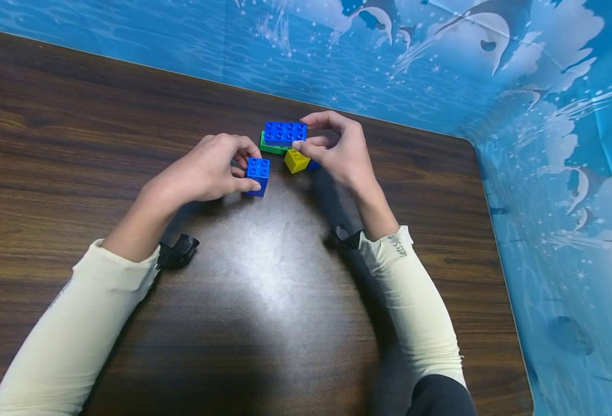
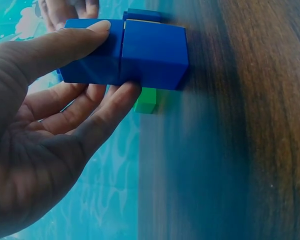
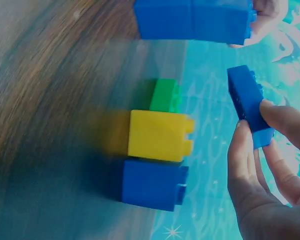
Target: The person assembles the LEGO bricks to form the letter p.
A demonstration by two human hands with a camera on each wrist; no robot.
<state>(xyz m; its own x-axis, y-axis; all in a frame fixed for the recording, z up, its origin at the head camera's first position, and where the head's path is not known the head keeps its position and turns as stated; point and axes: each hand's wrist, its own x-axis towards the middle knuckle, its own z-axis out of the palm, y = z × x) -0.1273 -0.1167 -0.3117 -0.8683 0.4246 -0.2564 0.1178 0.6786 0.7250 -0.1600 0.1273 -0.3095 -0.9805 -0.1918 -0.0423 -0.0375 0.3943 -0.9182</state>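
Observation:
My left hand [image 1: 201, 170] pinches a stack of two square blue toy bricks [image 1: 256, 176], thumb on the near side. The seam between the two bricks shows in the left wrist view, where the thumb lies across the upper one. My right hand [image 1: 341, 145] grips a long blue brick [image 1: 285, 133] by its right end, studs upward. In the right wrist view this long brick [image 3: 247, 97] is raised above the table and slightly tilted. Beneath it stand a green brick [image 3: 164, 95], a yellow brick [image 3: 157, 135] and another blue brick [image 3: 150, 185], side by side in a row.
The brown wood-grain table [image 1: 222, 358] extends all around the bricks. Close behind its far edge hangs a blue sea-pattern sheet [image 1: 306, 58], which also runs along the right side. Black wrist straps [image 1: 178, 251] sit at the cuffs of the pale sleeves.

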